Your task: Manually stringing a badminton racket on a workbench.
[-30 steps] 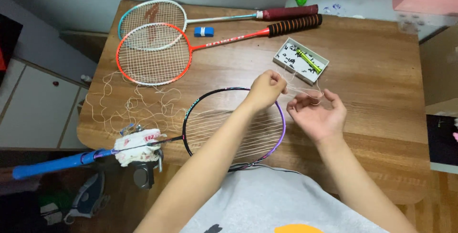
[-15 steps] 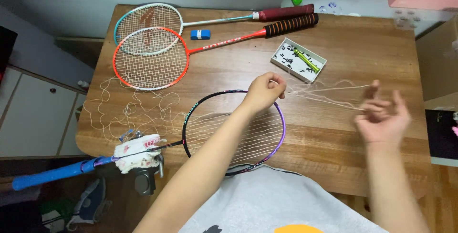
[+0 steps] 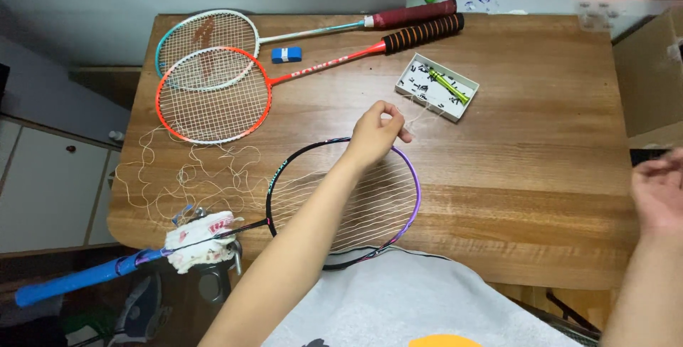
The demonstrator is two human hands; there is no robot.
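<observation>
Right hand (image 3: 658, 190) blurred, cut off at frame edge

The right hand (image 3: 658, 189) is blurred and cut by the right edge — what it grips cannot be told. The left hand (image 3: 375, 134) hides its pinch; the box's (image 3: 436, 88) small parts are unreadable.

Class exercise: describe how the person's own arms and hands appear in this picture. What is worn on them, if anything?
Both arms are bare to the frame edge, with no sleeves in view. The left hand and right hand wear no gloves, and no rings, watch or bracelets show; the right hand is motion-blurred.
</observation>
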